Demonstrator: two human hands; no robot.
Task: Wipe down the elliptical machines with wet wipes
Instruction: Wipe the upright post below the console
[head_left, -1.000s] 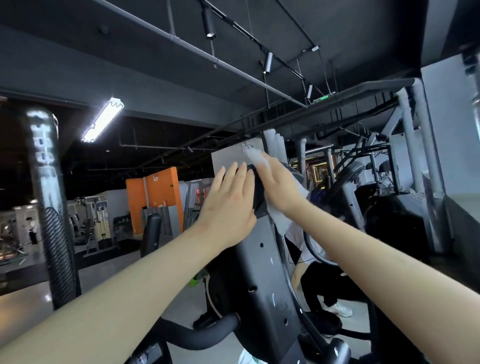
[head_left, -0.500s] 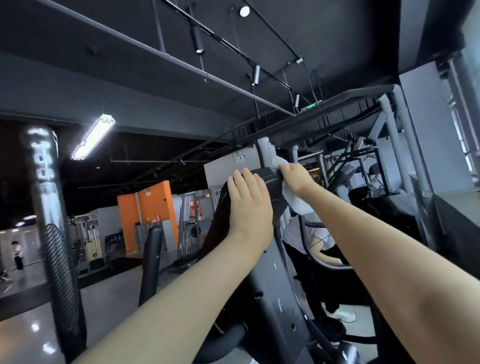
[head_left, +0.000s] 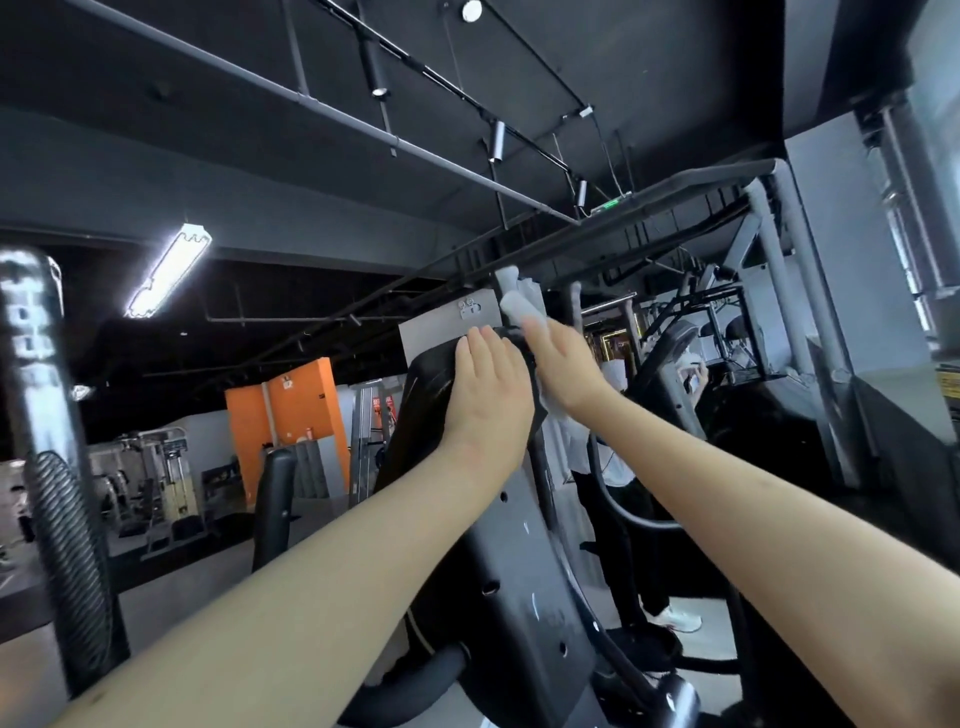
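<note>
Elliptical machine (head_left: 514, 545) rises between the two forearms, its grey column running down from where the hands meet on the dark console (head_left: 426, 395). The left hand (head_left: 488, 384) lies flat on the console's back, fingers straight and together, steadying it. Just right of it, the right hand (head_left: 566, 364) presses a wet wipe (head_left: 519, 306) to the console's edge with straight fingers. The top is likely being wiped; next calls for a stroke down the column. Beyond the hands stands another person (head_left: 618, 551).
</note>
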